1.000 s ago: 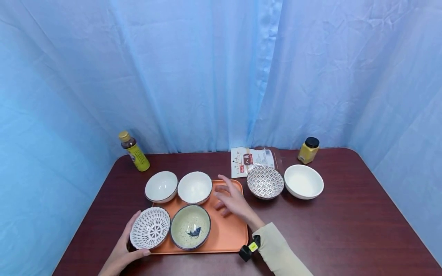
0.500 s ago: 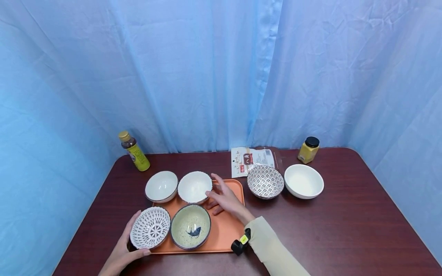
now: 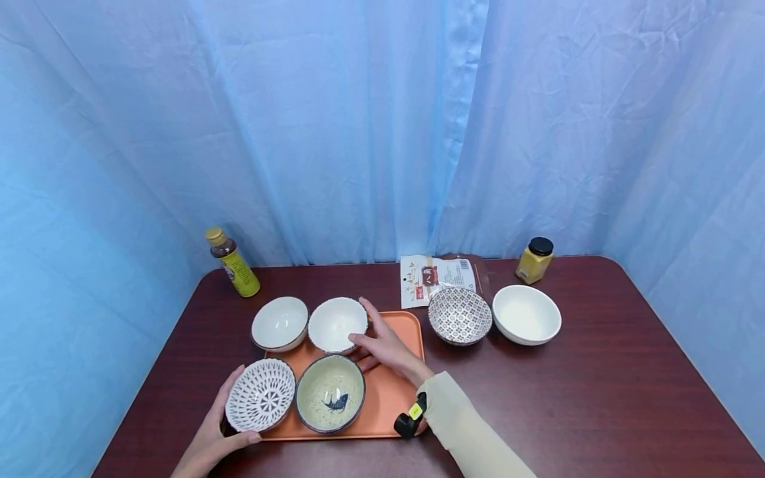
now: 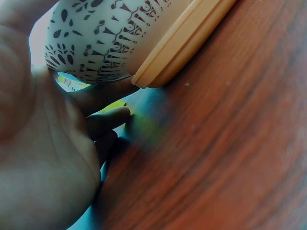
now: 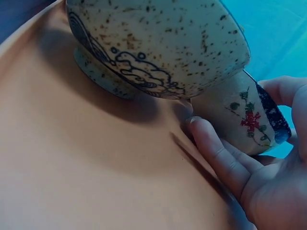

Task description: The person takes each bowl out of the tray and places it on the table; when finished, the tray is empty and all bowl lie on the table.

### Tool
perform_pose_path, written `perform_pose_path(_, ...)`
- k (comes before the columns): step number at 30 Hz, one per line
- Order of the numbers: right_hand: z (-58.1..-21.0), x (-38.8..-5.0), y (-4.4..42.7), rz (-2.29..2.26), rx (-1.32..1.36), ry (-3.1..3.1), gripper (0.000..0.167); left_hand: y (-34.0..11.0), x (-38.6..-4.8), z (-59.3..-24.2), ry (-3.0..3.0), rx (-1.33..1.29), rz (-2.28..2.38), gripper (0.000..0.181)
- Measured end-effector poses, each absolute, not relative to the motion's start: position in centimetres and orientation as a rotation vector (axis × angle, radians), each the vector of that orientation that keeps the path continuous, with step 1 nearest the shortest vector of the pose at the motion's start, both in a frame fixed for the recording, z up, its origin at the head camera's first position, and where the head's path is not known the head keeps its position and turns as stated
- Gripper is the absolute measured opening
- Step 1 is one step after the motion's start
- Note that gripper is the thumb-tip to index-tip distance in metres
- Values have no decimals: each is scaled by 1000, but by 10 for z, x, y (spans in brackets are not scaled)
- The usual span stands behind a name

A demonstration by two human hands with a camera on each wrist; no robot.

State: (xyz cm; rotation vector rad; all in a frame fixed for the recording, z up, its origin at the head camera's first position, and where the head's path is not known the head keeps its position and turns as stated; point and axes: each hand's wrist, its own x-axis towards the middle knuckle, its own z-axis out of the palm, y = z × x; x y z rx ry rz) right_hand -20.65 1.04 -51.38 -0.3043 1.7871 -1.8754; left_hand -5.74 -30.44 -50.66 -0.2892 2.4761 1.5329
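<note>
My left hand [image 3: 209, 435] holds a white bowl with a dark petal pattern [image 3: 260, 395] at the tray's left front corner, thumb and fingers spread round its side. In the left wrist view the bowl's patterned outside [image 4: 105, 43] shows above the orange tray edge [image 4: 177, 43]. With thumb at the rim and fingers low on its side, my right hand [image 3: 388, 343] grips a white bowl [image 3: 337, 323]. Red flowers and a dark rim mark that bowl's outside [image 5: 249, 117] in the right wrist view. A greenish fish bowl [image 3: 331, 394] stands on the tray [image 3: 391, 408] between my hands.
Another white bowl [image 3: 279, 323] stands at the tray's back left corner. To the right are a lattice-patterned bowl [image 3: 459, 316] and a plain white bowl [image 3: 526, 315]. Behind lie a food packet [image 3: 436, 279], a yellow jar [image 3: 534, 261] and a sauce bottle [image 3: 236, 263].
My right hand has moved left across the tray and taken hold of the back white bowl. The left hand and the bowls have stayed in place.
</note>
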Motion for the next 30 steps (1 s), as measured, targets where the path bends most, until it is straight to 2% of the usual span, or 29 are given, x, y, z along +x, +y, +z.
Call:
perform_pose_path(15, -512, -206, 7, -1993, -303, 1746, 80, -303, -57, -506, 2474, -307, 1504, 118)
perform_pose_path(30, -506, -203, 25, -2116, -209, 1724, 81, -303, -59, -505, 2454, -333, 1497, 120)
